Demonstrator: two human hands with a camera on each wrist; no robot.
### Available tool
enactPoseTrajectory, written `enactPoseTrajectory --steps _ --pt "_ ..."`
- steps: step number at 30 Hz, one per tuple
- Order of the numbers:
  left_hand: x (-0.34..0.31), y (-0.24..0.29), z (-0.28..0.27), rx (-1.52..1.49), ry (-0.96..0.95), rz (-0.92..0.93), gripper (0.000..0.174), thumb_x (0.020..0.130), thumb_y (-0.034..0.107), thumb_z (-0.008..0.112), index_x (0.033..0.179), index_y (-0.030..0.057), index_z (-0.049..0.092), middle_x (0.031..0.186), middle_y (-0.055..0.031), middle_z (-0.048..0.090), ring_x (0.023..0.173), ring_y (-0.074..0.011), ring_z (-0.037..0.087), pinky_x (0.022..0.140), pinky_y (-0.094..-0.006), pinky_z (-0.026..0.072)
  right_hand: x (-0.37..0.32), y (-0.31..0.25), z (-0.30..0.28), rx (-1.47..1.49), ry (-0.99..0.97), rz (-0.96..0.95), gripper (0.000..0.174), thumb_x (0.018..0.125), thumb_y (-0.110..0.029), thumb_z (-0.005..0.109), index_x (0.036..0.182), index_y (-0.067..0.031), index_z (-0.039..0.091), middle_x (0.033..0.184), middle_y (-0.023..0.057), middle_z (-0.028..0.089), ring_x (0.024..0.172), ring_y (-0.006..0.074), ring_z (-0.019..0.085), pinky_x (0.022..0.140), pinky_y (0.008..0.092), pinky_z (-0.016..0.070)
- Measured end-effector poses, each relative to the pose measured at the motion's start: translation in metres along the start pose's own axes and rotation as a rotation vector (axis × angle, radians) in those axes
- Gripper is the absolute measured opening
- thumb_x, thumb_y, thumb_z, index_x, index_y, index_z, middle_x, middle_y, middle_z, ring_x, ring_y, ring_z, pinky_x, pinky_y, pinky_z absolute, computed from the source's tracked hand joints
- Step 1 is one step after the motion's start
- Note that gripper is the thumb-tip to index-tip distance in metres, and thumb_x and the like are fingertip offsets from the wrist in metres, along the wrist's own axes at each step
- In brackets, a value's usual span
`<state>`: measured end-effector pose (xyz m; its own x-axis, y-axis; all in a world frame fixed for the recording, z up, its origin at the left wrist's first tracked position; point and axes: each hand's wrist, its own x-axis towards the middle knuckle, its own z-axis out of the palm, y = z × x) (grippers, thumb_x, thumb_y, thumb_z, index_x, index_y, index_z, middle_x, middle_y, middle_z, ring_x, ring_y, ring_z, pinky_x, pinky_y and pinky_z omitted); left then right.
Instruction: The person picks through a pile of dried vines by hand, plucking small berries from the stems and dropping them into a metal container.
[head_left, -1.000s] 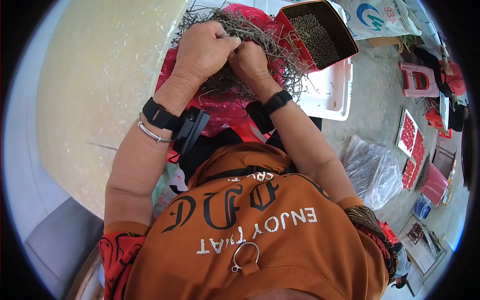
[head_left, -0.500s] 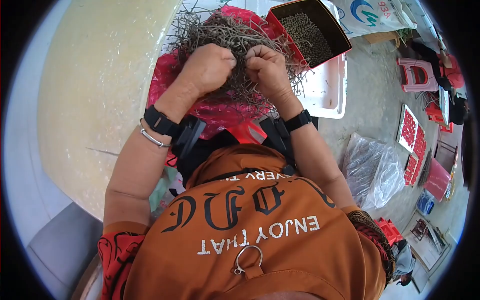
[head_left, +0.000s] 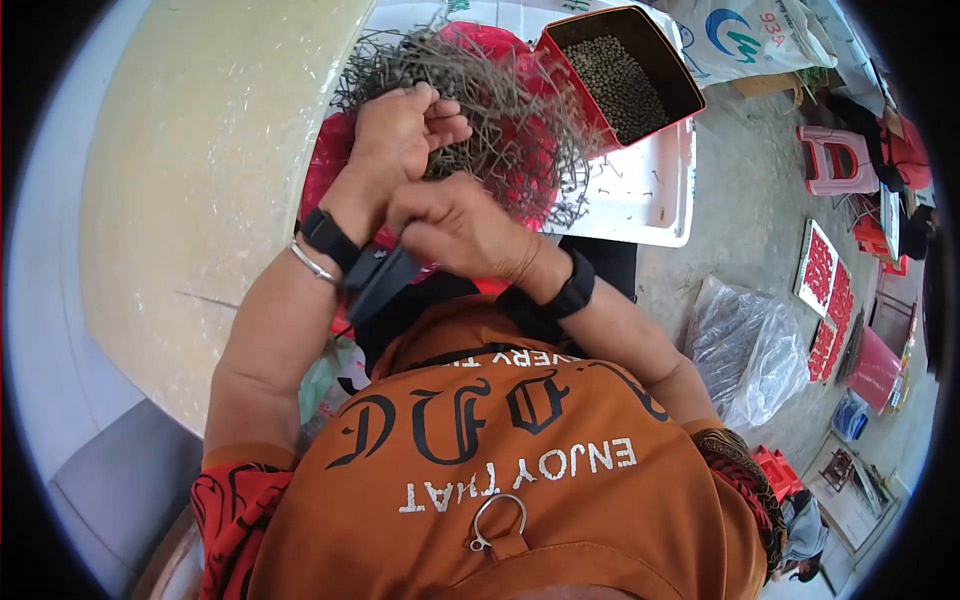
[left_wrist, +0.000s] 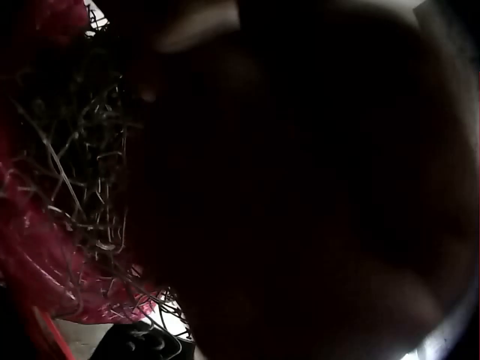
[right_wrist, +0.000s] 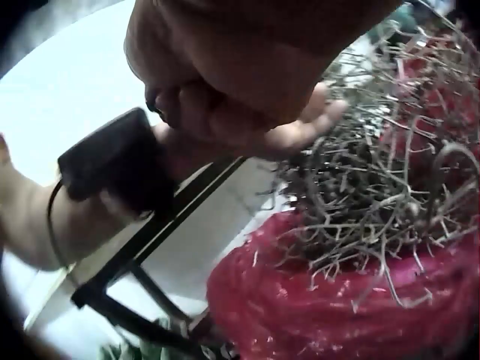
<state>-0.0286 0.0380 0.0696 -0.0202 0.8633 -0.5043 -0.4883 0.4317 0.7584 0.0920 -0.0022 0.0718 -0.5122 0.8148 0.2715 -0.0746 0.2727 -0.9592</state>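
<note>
I have dry, grey-brown stems (head_left: pixel 500 110) before me — thin, forked, tangled — heaped loosely over the crinkled red plastic bag (right_wrist: pixel 259 300), many wiry ends jutting past the bag's edge.

Tangled stems (left_wrist: pixel 97 176) against red plastic (left_wrist: pixel 36 259), much else too dark.

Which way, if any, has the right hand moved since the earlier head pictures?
Yes: the right hand has moved left and toward the shirt, away from the white tray.
</note>
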Motion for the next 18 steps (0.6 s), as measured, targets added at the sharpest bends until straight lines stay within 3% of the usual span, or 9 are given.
enactPoseTrajectory --steps 3,6,10,15,18 --pt "0.005 0.005 0.004 -0.014 -0.031 -0.015 0.012 0.086 0.013 0.054 0.078 0.0031 0.055 0.067 -0.0069 0.053 0.060 -0.0180 0.055 0.062 -0.0328 0.0515 0.000 -0.004 -0.001 0.119 -0.136 -0.075 0.009 0.077 0.001 0.048 0.077 -0.0005 0.057 0.066 0.0033 0.056 0.057 0.0091 0.049 0.050 0.0235 0.0409" --pt "0.009 -0.005 0.005 0.130 0.082 0.031 0.015 0.086 0.014 0.054 0.073 0.0048 0.054 0.058 -0.0030 0.049 0.050 -0.0130 0.046 0.053 -0.0287 0.0481 0.008 0.002 -0.030 0.619 0.181 0.499 0.009 0.077 -0.001 0.048 0.079 -0.0003 0.057 0.067 0.0043 0.054 0.052 0.0093 0.046 0.043 0.0223 0.0353" --pt "-0.002 0.003 0.011 0.299 0.064 -0.026 0.017 0.084 0.015 0.056 0.071 0.0049 0.054 0.052 0.0002 0.044 0.042 -0.0097 0.038 0.046 -0.0271 0.0437 0.011 0.021 -0.042 0.636 0.337 0.527 0.007 0.076 -0.003 0.050 0.079 0.0002 0.056 0.066 0.0048 0.053 0.049 0.0086 0.044 0.040 0.0212 0.0319" --pt "-0.010 -0.002 0.018 0.281 0.071 -0.050 0.017 0.084 0.015 0.057 0.070 0.0051 0.054 0.050 0.0013 0.042 0.037 -0.0084 0.033 0.042 -0.0271 0.0422 0.020 0.035 -0.054 0.521 0.536 0.591 0.009 0.078 -0.007 0.052 0.078 0.0003 0.055 0.067 0.0056 0.055 0.047 0.0091 0.043 0.041 0.0215 0.0335" --pt "-0.012 -0.001 0.020 0.412 0.049 -0.090 0.017 0.087 0.016 0.053 0.075 0.0048 0.054 0.050 0.0026 0.040 0.038 -0.0079 0.033 0.048 -0.0282 0.0458 0.027 0.040 -0.053 0.220 0.640 0.528 0.013 0.079 -0.012 0.054 0.076 0.0004 0.055 0.064 0.0042 0.053 0.047 0.0090 0.044 0.041 0.0217 0.0336"
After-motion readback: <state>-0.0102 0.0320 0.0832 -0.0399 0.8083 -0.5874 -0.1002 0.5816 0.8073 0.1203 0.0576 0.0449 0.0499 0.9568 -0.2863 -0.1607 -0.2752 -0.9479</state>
